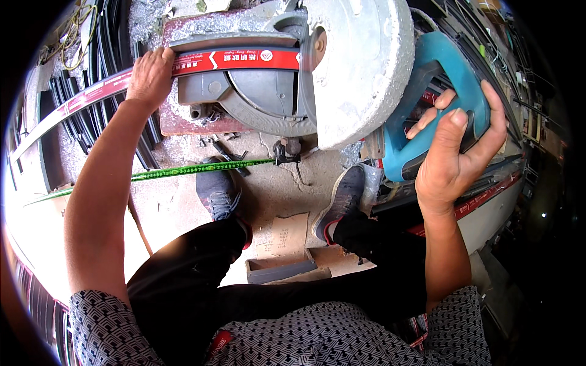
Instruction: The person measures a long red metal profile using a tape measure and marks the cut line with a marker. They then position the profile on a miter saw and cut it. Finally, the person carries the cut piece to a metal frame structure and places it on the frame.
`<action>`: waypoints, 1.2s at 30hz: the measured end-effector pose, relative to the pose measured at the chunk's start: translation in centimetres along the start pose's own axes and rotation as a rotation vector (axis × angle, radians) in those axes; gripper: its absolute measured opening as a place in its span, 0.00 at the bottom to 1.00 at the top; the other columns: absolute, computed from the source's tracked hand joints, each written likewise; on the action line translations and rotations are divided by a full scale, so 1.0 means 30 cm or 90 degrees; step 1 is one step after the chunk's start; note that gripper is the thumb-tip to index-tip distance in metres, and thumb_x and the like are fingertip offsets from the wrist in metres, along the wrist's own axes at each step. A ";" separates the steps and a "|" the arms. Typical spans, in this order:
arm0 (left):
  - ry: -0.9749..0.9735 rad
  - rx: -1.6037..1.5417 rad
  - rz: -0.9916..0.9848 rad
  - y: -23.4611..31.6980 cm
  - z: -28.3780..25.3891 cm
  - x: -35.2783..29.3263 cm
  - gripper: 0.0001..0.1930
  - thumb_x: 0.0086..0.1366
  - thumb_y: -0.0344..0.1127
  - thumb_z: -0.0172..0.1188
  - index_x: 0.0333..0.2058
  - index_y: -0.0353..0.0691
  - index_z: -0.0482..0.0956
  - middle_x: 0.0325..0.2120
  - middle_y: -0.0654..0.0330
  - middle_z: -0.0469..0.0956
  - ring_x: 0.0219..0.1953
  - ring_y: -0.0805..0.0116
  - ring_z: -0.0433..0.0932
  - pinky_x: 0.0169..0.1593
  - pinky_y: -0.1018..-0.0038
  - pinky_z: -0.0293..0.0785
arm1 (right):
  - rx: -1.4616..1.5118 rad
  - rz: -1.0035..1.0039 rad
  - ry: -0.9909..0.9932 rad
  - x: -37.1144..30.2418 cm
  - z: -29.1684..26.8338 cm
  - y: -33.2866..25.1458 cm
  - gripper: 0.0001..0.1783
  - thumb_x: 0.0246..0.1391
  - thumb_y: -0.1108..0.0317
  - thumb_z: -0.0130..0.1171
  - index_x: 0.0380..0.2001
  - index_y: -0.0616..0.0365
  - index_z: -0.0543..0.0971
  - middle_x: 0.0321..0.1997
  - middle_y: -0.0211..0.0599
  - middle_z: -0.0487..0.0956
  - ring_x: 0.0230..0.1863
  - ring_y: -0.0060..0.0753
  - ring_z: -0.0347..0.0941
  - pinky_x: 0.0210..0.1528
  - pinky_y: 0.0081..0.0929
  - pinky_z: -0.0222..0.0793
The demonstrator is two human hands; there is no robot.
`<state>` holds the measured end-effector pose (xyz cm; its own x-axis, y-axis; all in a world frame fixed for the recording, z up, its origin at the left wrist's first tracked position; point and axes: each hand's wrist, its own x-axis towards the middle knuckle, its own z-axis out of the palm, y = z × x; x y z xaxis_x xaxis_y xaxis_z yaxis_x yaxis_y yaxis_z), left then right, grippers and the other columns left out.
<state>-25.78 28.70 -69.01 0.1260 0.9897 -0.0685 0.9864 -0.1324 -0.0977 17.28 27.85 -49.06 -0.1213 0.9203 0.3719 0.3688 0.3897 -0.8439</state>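
— What is the biggest thing before us?
— The saw (342, 85), with its broad, dust-speckled white guard (372, 67) and rounded grey table (265, 91).

— And after that?
— Our long strip (116, 83), faced in red with pale lettering. It lies across the saw's table, along the fence (235, 41). One end goes out of sight at the guard, so we can't see how it finishes; the other runs far out to our left.

— What is that green line nearer us?
— The measuring tape (183, 171), stretched from the left toward the front of the saw.

— Smaller still?
— The blue loop handle (400, 149), right of the guard, then our dark shoes (220, 192), set apart on the floor.

— How are our hands?
— Well apart. Our left hand (151, 76) is closed over the strip near the fence's left end; our right hand (452, 161) wraps the handle, fingers through its opening.

— And the smallest?
— Some thin dark pieces (223, 150) between the saw and our left shoe.
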 end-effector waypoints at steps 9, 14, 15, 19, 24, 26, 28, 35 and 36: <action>0.081 -0.030 0.027 -0.013 0.038 -0.006 0.13 0.57 0.23 0.54 0.42 0.39 0.69 0.39 0.52 0.75 0.49 0.50 0.75 0.51 0.55 0.69 | -0.002 -0.009 -0.008 -0.001 -0.004 0.011 0.28 0.71 0.66 0.51 0.66 0.62 0.54 0.41 0.41 0.75 0.28 0.21 0.70 0.25 0.17 0.74; 0.078 -0.033 0.033 -0.016 0.038 -0.007 0.14 0.57 0.22 0.54 0.43 0.39 0.70 0.39 0.52 0.75 0.49 0.50 0.75 0.52 0.55 0.69 | -0.005 -0.016 -0.012 -0.002 -0.006 0.017 0.28 0.71 0.66 0.51 0.66 0.61 0.54 0.41 0.41 0.75 0.28 0.21 0.70 0.25 0.17 0.74; 0.083 -0.033 0.035 -0.015 0.039 -0.007 0.14 0.57 0.22 0.54 0.44 0.39 0.70 0.39 0.52 0.75 0.49 0.50 0.75 0.52 0.55 0.69 | -0.006 -0.016 -0.012 -0.002 -0.007 0.018 0.28 0.71 0.66 0.51 0.66 0.61 0.54 0.41 0.41 0.75 0.28 0.21 0.70 0.25 0.17 0.74; 0.074 -0.030 0.034 -0.023 0.046 -0.006 0.15 0.57 0.22 0.54 0.44 0.38 0.70 0.39 0.52 0.75 0.49 0.50 0.75 0.52 0.56 0.69 | -0.004 -0.003 -0.001 -0.004 0.000 0.011 0.28 0.71 0.66 0.52 0.66 0.62 0.55 0.41 0.41 0.75 0.28 0.21 0.70 0.26 0.17 0.74; 0.054 -0.028 0.029 -0.014 0.029 -0.004 0.13 0.58 0.23 0.54 0.43 0.38 0.69 0.40 0.51 0.75 0.49 0.49 0.75 0.52 0.55 0.69 | 0.002 0.000 0.002 -0.005 0.002 0.009 0.28 0.71 0.67 0.52 0.66 0.61 0.55 0.41 0.41 0.75 0.28 0.21 0.70 0.26 0.17 0.73; 0.061 -0.027 0.027 -0.014 0.034 -0.004 0.12 0.58 0.23 0.54 0.42 0.38 0.69 0.40 0.51 0.75 0.49 0.49 0.75 0.52 0.55 0.69 | 0.000 0.002 0.004 -0.004 0.004 0.006 0.28 0.70 0.67 0.52 0.66 0.61 0.55 0.41 0.41 0.75 0.28 0.20 0.70 0.26 0.17 0.73; 0.066 -0.025 0.026 -0.014 0.037 -0.005 0.12 0.58 0.23 0.54 0.41 0.38 0.69 0.40 0.51 0.75 0.49 0.49 0.75 0.52 0.55 0.69 | -0.003 0.008 0.006 -0.003 0.007 0.002 0.27 0.70 0.67 0.52 0.66 0.61 0.55 0.41 0.41 0.75 0.28 0.20 0.70 0.27 0.18 0.73; 0.062 -0.028 0.024 -0.017 0.042 -0.003 0.11 0.58 0.22 0.52 0.41 0.38 0.69 0.39 0.51 0.75 0.49 0.49 0.75 0.52 0.55 0.69 | 0.010 0.000 0.004 -0.006 0.003 0.012 0.27 0.70 0.68 0.52 0.66 0.60 0.55 0.41 0.40 0.75 0.28 0.20 0.70 0.27 0.18 0.73; 0.063 -0.030 0.024 -0.016 0.042 -0.003 0.11 0.58 0.22 0.52 0.41 0.38 0.69 0.39 0.51 0.75 0.49 0.49 0.75 0.52 0.55 0.69 | 0.010 0.003 0.006 -0.006 0.004 0.011 0.27 0.70 0.68 0.52 0.66 0.60 0.55 0.41 0.40 0.75 0.28 0.20 0.70 0.27 0.18 0.73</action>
<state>-26.41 28.61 -70.21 0.1714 0.9848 0.0269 0.9842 -0.1699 -0.0498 17.31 27.81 -49.45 -0.1108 0.9217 0.3717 0.3543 0.3860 -0.8518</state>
